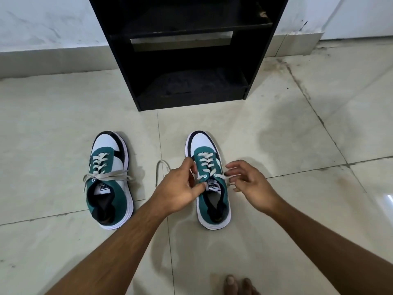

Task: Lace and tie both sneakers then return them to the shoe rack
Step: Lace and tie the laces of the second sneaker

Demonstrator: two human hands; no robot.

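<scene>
Cut off at the top edge: black open shoe rack (191, 101). Partly hidden under the left hand (180, 189): teal-and-white right sneaker (204, 143), standing on pale floor tiles (276, 135) between both hands. Pinches its off-white lace (207, 160) beside the eyelet. Unclear whether right hand (251, 184), fingers half-curled, grips the other end. Tied matching sneaker (106, 145) apart, leftward.

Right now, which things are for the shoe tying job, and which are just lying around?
For the job: tied sneaker, untied sneaker, lace, left hand, right hand, shoe rack.
Just there: floor, wall, toes.
</scene>
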